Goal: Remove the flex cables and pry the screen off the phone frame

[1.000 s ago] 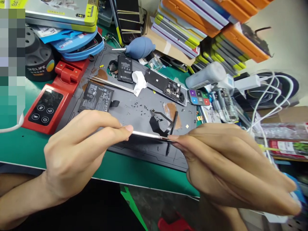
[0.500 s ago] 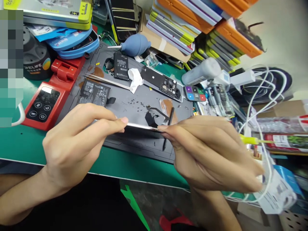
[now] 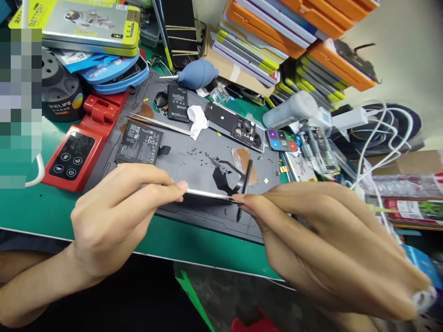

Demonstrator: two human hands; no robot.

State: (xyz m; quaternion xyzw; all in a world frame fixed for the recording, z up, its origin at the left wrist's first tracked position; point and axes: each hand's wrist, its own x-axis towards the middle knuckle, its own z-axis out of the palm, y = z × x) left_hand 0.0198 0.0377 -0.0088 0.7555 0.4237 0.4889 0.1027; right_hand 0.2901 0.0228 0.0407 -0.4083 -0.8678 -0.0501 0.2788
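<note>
Edge-on to me is a thin, flat, silver-edged piece with a dark underside (image 3: 207,193), perhaps a phone part; its faces are mostly hidden. My left hand (image 3: 117,216) pinches its left end between thumb and fingers. At the other end, my right hand (image 3: 321,244) pinches at a tiny dark bit on the edge that I cannot make out. Beyond the piece, a black flex cable (image 3: 224,177) and a black pen-like stick (image 3: 245,189) lie on the grey work mat (image 3: 183,159). A flat black battery (image 3: 138,143) lies past my left hand.
A red device with a touch panel (image 3: 72,157) stands at left. Tweezers (image 3: 159,124), a white tissue (image 3: 198,122), a second battery (image 3: 177,102), a phone back part (image 3: 235,127) and a blue air blower (image 3: 197,74) lie farther back. Stacked boxes (image 3: 263,32) and white cables (image 3: 367,152) crowd the right.
The view has shifted a little, so the bench sits slightly lower and farther right. My right hand has turned and spread toward the lower right. Both hands keep their pinch.
</note>
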